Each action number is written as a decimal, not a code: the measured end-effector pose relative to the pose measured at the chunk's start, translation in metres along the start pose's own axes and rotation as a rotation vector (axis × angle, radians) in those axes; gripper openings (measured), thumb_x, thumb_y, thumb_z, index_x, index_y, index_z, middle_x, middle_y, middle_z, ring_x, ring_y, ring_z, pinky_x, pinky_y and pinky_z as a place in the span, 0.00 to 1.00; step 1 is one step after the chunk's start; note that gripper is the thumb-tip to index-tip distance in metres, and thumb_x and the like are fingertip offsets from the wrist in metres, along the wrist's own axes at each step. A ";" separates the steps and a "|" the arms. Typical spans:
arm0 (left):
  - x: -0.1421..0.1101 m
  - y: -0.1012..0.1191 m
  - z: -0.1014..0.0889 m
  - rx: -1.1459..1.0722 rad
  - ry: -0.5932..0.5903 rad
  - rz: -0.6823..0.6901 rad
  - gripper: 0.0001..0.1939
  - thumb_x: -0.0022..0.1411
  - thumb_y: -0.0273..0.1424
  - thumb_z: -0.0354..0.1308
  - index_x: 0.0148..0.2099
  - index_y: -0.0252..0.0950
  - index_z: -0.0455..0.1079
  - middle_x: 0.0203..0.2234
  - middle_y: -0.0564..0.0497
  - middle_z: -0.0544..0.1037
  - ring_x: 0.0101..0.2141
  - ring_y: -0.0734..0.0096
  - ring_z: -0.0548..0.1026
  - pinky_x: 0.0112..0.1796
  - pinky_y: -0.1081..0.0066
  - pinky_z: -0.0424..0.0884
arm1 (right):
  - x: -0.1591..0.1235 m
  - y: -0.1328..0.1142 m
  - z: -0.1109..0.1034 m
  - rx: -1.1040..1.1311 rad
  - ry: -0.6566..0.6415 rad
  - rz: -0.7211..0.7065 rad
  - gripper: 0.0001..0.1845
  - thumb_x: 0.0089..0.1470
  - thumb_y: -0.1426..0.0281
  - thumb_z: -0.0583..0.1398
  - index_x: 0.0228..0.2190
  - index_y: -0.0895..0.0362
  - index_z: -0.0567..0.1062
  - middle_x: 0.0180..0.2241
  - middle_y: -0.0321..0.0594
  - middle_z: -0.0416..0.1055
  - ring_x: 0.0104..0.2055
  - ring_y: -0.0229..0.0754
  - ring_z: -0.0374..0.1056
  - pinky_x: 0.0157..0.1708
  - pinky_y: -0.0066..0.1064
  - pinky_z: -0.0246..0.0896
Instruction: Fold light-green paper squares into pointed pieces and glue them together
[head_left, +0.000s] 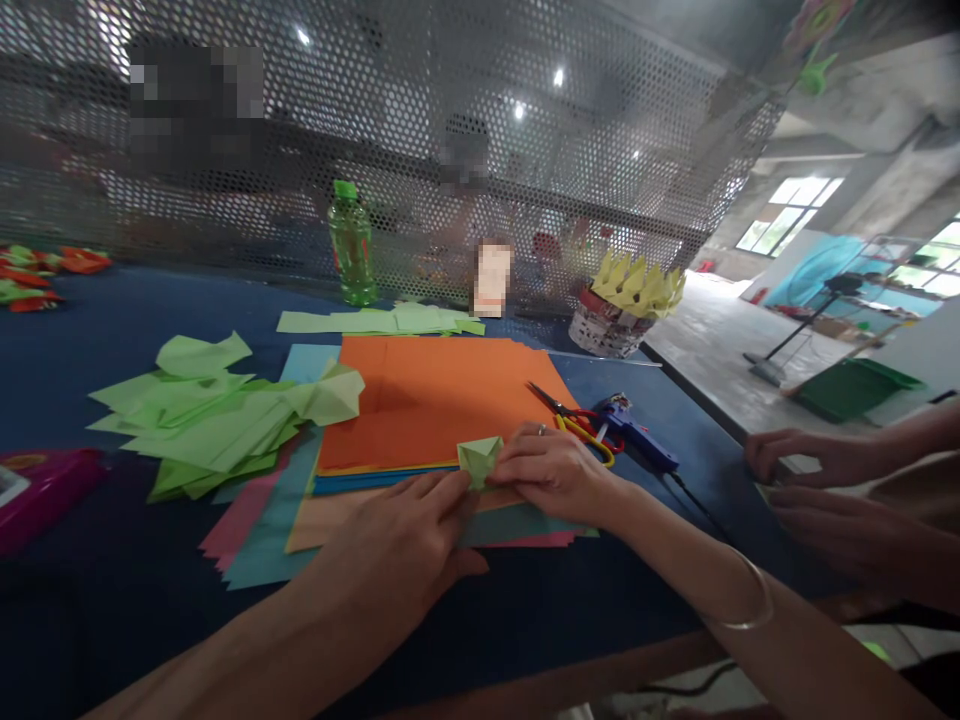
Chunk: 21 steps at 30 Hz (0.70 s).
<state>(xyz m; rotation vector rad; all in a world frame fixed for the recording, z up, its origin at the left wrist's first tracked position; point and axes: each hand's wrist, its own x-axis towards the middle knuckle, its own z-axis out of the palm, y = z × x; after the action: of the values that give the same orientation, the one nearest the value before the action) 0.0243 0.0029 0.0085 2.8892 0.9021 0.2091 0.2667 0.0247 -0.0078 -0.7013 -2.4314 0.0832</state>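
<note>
Between my two hands is a small folded piece of light green paper [478, 458], at the front edge of a stack of coloured paper. My left hand [420, 525] has its fingertips on the paper's lower left edge, thumb stretched out below. My right hand [555, 470], wearing a ring, pinches its right side. Beneath them lies the stack, with orange sheets [435, 390] on top and blue, peach and pink sheets showing below. Scissors [574, 418] with yellow and red handles rest just beyond my right hand, beside a blue glue gun [637, 435].
A heap of green paper pieces [217, 420] lies left, with a magenta object [49, 490] nearer. Behind stand a green bottle [351, 245], green strips [375, 320] and a basket with yellow folded points [615, 315]. Another person's hands [817, 480] are at the right edge. A perforated metal screen [420, 130] closes the back.
</note>
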 end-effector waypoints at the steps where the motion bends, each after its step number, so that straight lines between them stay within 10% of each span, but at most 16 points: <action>1: 0.001 0.000 -0.001 -0.008 -0.022 0.003 0.16 0.66 0.34 0.62 0.54 0.32 0.71 0.48 0.41 0.75 0.47 0.50 0.75 0.47 0.53 0.73 | 0.000 0.000 -0.001 -0.028 0.004 -0.022 0.10 0.62 0.77 0.58 0.37 0.55 0.79 0.36 0.40 0.79 0.38 0.40 0.72 0.42 0.34 0.69; 21: -0.002 -0.003 -0.001 -0.075 0.002 -0.028 0.11 0.69 0.37 0.58 0.46 0.35 0.72 0.42 0.44 0.76 0.42 0.54 0.76 0.44 0.56 0.72 | 0.003 -0.006 -0.007 -0.123 -0.083 -0.106 0.13 0.66 0.76 0.54 0.34 0.57 0.78 0.37 0.40 0.80 0.39 0.40 0.71 0.43 0.33 0.68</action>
<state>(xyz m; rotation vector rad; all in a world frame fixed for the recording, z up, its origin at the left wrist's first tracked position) 0.0208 0.0046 0.0084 2.8070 0.9136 0.2384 0.2663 0.0203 0.0009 -0.6325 -2.5660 -0.0812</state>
